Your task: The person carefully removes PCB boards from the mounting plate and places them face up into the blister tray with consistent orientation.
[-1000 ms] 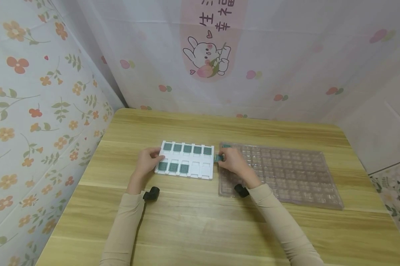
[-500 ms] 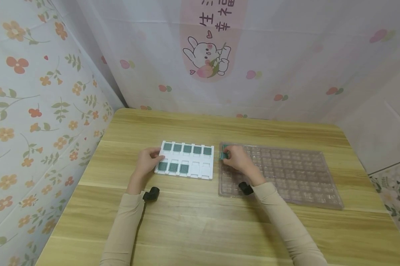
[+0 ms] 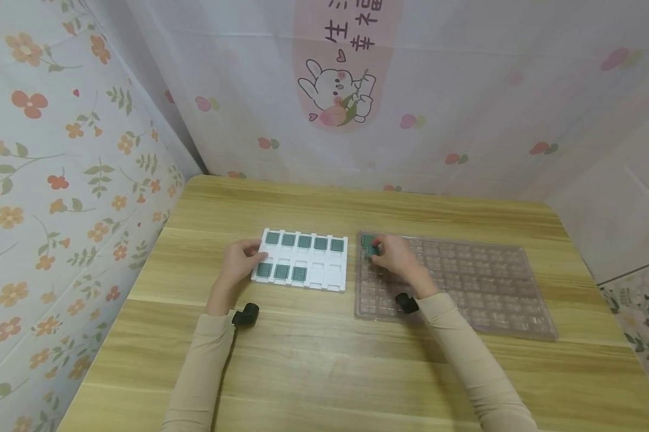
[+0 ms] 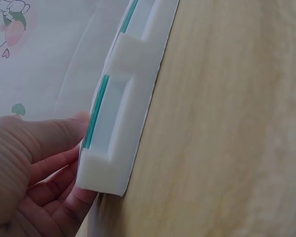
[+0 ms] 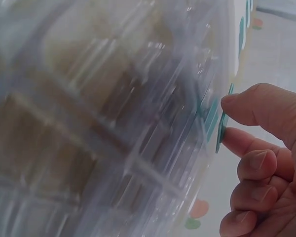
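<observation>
My left hand [image 3: 240, 262] grips the left end of a white plastic tray [image 3: 308, 259], its thumb over the edge in the left wrist view. Small green square circuit boards [image 3: 304, 241] fill the tray's far row, and several sit in the near row; two near-row pockets at the right hold none. Between thumb and forefinger my right hand [image 3: 399, 258] pinches another green circuit board [image 5: 221, 126], over the far left corner of a clear plastic tray [image 3: 481, 288]. One more green board [image 3: 367, 240] lies in that tray's corner pocket, just beyond the pinched one.
Both trays lie on a wood-grain table [image 3: 303, 360], a narrow gap between them. The clear tray has many small pockets. A printed curtain [image 3: 238, 90] hangs behind the table, and a floral one [image 3: 76, 180] on the left. Black wrist mounts [image 3: 246, 314] sit at the cuffs.
My right hand has moved right, carrying the pinched circuit board from beside the white tray to over the clear tray's left columns. The left hand and white tray have stayed still.
</observation>
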### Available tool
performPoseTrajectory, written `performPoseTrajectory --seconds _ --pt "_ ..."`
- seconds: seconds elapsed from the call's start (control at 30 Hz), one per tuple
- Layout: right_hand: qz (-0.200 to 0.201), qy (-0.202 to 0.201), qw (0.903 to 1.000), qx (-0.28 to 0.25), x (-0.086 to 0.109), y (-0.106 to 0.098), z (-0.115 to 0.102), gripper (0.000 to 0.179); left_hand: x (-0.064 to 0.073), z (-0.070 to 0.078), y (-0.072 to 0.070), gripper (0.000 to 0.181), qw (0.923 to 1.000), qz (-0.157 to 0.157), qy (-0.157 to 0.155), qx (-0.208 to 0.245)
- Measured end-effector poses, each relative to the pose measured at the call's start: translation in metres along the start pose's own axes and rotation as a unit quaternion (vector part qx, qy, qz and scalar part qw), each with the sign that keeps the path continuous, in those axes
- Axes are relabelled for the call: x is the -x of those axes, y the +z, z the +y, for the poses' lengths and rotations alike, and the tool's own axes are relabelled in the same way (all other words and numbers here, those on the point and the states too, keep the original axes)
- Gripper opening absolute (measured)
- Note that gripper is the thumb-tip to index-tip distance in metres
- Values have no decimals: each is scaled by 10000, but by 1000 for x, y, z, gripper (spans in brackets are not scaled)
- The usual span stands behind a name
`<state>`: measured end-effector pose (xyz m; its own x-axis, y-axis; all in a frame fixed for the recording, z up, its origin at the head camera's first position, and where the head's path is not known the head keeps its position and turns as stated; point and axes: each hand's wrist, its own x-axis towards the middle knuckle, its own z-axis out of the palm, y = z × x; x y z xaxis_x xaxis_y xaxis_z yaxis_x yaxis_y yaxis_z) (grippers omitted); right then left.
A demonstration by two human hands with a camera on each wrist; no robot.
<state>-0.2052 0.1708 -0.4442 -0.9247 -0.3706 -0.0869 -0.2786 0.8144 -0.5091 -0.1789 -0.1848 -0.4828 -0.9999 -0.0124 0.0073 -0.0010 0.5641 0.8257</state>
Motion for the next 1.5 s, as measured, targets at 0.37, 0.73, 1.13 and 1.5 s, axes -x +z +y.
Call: performPoseTrajectory --seconds 0.37,0.73,1.13,1.5 --pt "46 247 9996 94 -3 -9 18 30 -1 0 0 38 9999 -28 -79 78" --pt "-1 383 9980 512 -8 -14 25 32 0 0 0 39 9999 -44 -109 115" --pt "78 233 9974 683 -11 -15 27 32 -1 -2 0 38 9999 -47 -71 127" --pt "-9 393 9967 704 -14 -14 26 32 0 -1 0 38 9999 -31 -69 148"
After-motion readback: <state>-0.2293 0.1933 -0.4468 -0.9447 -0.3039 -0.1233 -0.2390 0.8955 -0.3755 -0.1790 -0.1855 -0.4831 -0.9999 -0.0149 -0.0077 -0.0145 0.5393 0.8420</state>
